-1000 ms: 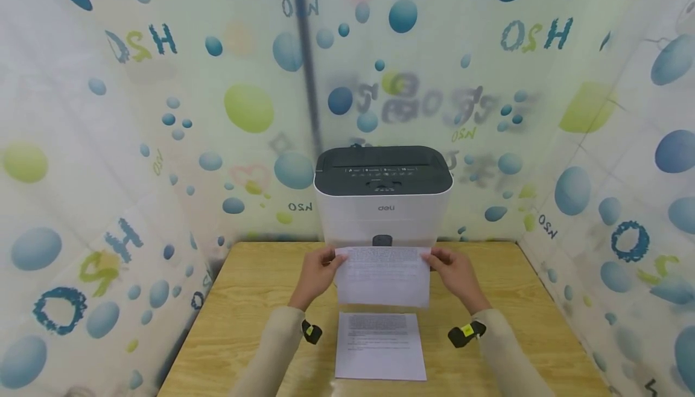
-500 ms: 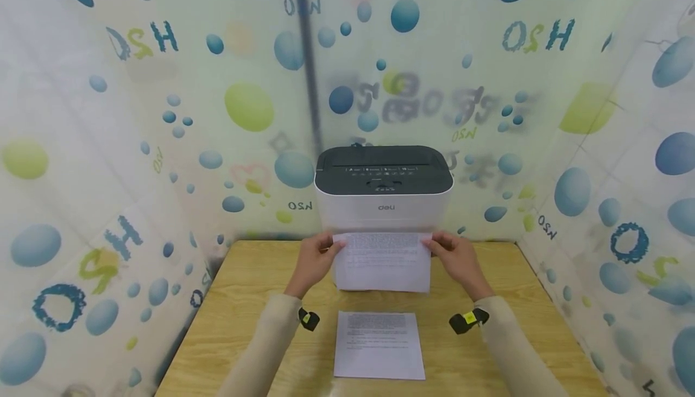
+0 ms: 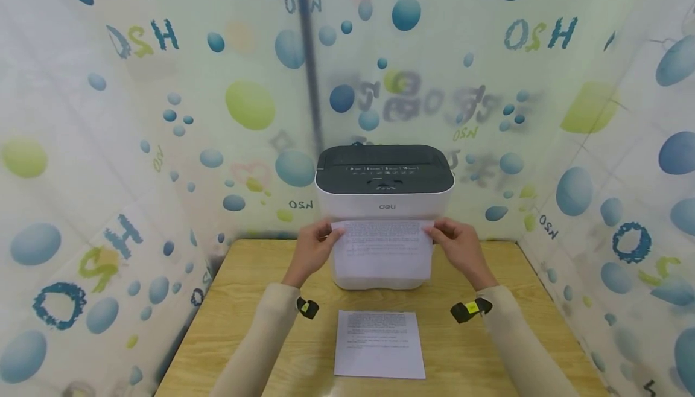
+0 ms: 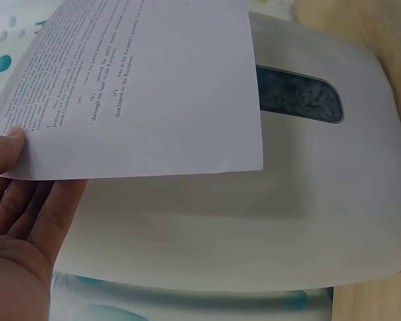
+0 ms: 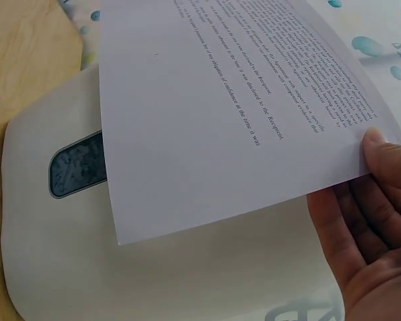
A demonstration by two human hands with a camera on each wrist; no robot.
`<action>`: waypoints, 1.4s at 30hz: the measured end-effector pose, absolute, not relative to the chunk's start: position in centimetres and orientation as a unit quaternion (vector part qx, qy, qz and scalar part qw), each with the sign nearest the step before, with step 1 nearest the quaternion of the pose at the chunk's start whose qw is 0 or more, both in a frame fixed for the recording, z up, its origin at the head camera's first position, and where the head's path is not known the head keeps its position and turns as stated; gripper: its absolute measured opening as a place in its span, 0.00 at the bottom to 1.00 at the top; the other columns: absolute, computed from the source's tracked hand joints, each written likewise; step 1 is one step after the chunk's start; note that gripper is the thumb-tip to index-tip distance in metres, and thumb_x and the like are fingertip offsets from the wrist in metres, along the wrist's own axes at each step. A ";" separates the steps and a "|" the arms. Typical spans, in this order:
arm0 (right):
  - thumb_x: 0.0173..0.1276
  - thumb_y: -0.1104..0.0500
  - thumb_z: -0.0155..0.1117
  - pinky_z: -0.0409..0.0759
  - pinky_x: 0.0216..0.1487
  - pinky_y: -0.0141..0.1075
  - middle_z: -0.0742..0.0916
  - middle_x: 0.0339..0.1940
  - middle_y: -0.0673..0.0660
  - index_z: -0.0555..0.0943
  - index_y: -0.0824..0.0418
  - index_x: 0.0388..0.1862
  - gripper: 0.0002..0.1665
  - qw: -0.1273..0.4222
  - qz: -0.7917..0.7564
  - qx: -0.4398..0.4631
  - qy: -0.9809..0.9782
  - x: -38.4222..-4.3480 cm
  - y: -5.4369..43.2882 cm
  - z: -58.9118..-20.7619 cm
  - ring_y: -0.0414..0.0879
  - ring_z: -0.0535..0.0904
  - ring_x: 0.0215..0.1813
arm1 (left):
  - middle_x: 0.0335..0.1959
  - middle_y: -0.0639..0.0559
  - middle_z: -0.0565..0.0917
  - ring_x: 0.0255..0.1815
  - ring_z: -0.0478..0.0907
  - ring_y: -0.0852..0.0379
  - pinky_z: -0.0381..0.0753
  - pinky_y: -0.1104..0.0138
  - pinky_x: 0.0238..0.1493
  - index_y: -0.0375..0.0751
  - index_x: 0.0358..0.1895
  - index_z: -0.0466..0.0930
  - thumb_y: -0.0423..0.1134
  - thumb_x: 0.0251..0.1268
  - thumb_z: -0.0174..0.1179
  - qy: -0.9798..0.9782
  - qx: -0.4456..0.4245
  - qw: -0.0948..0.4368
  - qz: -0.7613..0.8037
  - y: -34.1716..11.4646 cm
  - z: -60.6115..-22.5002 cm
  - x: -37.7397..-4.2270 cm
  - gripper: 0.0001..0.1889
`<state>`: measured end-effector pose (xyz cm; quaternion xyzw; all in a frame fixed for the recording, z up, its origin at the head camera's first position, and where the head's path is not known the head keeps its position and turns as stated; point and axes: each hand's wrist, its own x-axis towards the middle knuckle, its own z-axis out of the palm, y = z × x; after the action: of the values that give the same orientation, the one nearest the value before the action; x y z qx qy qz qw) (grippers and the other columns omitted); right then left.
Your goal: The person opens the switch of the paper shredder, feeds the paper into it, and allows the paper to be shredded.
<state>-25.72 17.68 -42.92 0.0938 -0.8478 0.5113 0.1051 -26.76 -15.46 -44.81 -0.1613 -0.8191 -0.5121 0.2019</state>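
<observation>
A printed sheet of paper [image 3: 382, 251] is held up in front of the paper shredder [image 3: 385, 206], covering the middle of its white front. My left hand [image 3: 313, 249] pinches the sheet near its upper left corner, thumb on the printed face and fingers behind. At the opposite upper corner my right hand [image 3: 459, 247] pinches it the same way. Both wrist views show the sheet [image 4: 174, 87] slightly bowed, its lower part hanging free over the shredder's white body [image 5: 207, 281]. The shredder's dark top [image 3: 384, 168], with its slot, stands above the sheet's upper edge.
More printed paper [image 3: 379, 346] lies flat on the wooden table [image 3: 260, 300], in front of the shredder. Part of a dark window [image 4: 301, 95] shows on the shredder's front. A patterned curtain [image 3: 250, 161] stands close behind and on both sides.
Both hands have raised the sheet up along the shredder's front, from below its window to just under the brand lettering. The shredder's lower front has come into view; the paper on the table stays put.
</observation>
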 end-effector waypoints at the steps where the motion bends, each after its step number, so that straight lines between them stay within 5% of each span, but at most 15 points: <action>1: 0.74 0.49 0.67 0.84 0.40 0.32 0.89 0.38 0.58 0.87 0.60 0.44 0.15 0.109 0.509 0.095 -0.849 -25.8 17.7 -42.8 0.52 0.84 0.40 | 0.26 0.51 0.83 0.28 0.75 0.58 0.83 0.68 0.36 0.41 0.26 0.78 0.40 0.70 0.67 -0.819 -0.163 0.201 -0.512 -15.5 -44.7 -26.8 0.14; 12: 0.73 0.47 0.68 0.81 0.36 0.32 0.88 0.35 0.58 0.86 0.60 0.40 0.16 0.127 0.504 0.109 -0.848 -26.1 17.9 -41.2 0.56 0.82 0.38 | 0.32 0.48 0.87 0.33 0.81 0.57 0.89 0.57 0.43 0.41 0.28 0.80 0.42 0.72 0.66 -0.818 -0.164 0.199 -0.514 -15.5 -42.7 -26.9 0.13; 24: 0.73 0.45 0.67 0.81 0.38 0.29 0.88 0.35 0.57 0.85 0.59 0.40 0.18 0.146 0.496 0.114 -0.848 -26.2 17.9 -38.9 0.41 0.81 0.35 | 0.34 0.45 0.88 0.38 0.86 0.55 0.89 0.57 0.42 0.40 0.27 0.77 0.39 0.71 0.66 -0.811 -0.185 0.229 -0.505 -15.4 -40.1 -27.1 0.13; 28: 0.73 0.45 0.67 0.81 0.39 0.29 0.88 0.34 0.58 0.85 0.60 0.39 0.18 0.154 0.502 0.122 -0.843 -26.3 18.0 -38.1 0.43 0.81 0.35 | 0.33 0.45 0.88 0.35 0.85 0.54 0.88 0.59 0.40 0.40 0.28 0.79 0.40 0.72 0.65 -0.808 -0.199 0.234 -0.503 -15.4 -39.1 -27.3 0.13; 34: 0.74 0.46 0.66 0.81 0.40 0.29 0.88 0.36 0.59 0.85 0.61 0.42 0.18 0.157 0.509 0.135 -0.835 -26.6 18.2 -36.8 0.58 0.82 0.40 | 0.30 0.44 0.89 0.33 0.86 0.52 0.89 0.57 0.41 0.39 0.27 0.78 0.40 0.72 0.65 -0.793 -0.228 0.245 -0.510 -15.4 -37.7 -27.6 0.14; 42: 0.73 0.42 0.66 0.81 0.41 0.30 0.87 0.36 0.54 0.85 0.60 0.44 0.21 0.160 0.505 0.121 -0.839 -27.0 18.2 -34.8 0.48 0.81 0.39 | 0.33 0.37 0.89 0.35 0.87 0.43 0.86 0.65 0.38 0.31 0.29 0.79 0.34 0.71 0.65 -0.792 -0.229 0.266 -0.499 -15.1 -35.6 -28.2 0.12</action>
<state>-27.03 18.18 -34.80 0.1207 -0.8393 0.5055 0.1596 -28.23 -15.11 -35.61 -0.2288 -0.7925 -0.4990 0.2658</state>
